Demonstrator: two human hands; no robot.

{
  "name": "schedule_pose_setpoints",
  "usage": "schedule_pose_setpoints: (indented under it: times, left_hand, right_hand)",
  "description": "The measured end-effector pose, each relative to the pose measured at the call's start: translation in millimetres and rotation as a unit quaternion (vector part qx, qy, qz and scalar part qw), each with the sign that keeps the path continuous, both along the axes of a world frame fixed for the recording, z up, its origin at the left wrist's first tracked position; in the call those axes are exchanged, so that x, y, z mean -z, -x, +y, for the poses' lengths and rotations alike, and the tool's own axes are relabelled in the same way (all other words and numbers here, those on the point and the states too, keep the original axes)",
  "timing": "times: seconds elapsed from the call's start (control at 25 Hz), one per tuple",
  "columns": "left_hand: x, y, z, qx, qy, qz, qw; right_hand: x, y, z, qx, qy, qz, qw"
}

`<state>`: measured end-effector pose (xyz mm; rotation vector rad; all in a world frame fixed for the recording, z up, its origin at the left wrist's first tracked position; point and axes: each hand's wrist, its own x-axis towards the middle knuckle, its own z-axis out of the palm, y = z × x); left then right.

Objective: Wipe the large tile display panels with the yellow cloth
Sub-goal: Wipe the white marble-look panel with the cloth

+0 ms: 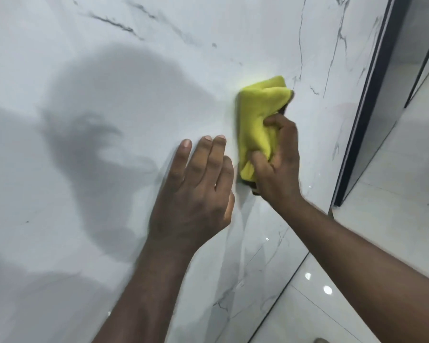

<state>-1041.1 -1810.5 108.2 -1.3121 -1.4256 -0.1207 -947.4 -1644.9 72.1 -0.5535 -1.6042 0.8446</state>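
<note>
Right hand [280,164] is on the yellow cloth [258,115], fingers and thumb curled tight round its bunched lower half, gripping it hard. The cloth is pressed against the big white tile panel [109,58], right of the panel's middle. Its upper part fans out above the knuckles, folded over on itself, with a sliver of darker backing showing at its right edge and again under the hand. Just to the left, the left hand [196,194] lies on the same panel, fingers straight and close together, palm to the surface, holding nothing. Its thumb side sits just beside the cloth, with a narrow gap between them. Thin grey veins run across the panel, heaviest toward the far left and down the right side, and a broad shadow [97,144] of a head and a raised hand falls over its left half. At the right, a dark frame strip [372,107] borders the panel and slants down to the glossy floor tiles [394,231], where bright spots of light gleam. Both forearms come in from the near edge, bare to the frame's limit.
</note>
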Motion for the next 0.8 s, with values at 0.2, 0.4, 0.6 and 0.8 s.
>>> schedule_pose_setpoints:
  times: [0.2,0.4,0.6,0.8]
  left_hand:
    - [4.8,0.3,2.2,-0.003,0.001,0.012,1.0]
    - [3.6,-5.2,4.1,-0.035,0.0,-0.018,0.999]
    - [20.1,-26.8,44.7,-0.04,0.043,-0.053,0.997]
    - [68.1,-21.4,70.7,-0.081,0.209,0.016,0.974]
  right_hand:
    - [21.1,20.3,10.5,0.054,0.013,0.07,0.996]
    - [29.4,33.3,38.2,0.038,0.2,0.143,0.968]
    - [119.8,23.9,47.8,-0.01,0.125,0.072,0.99]
    - [207.3,3.4,47.3,-0.006,0.315,0.012,0.949]
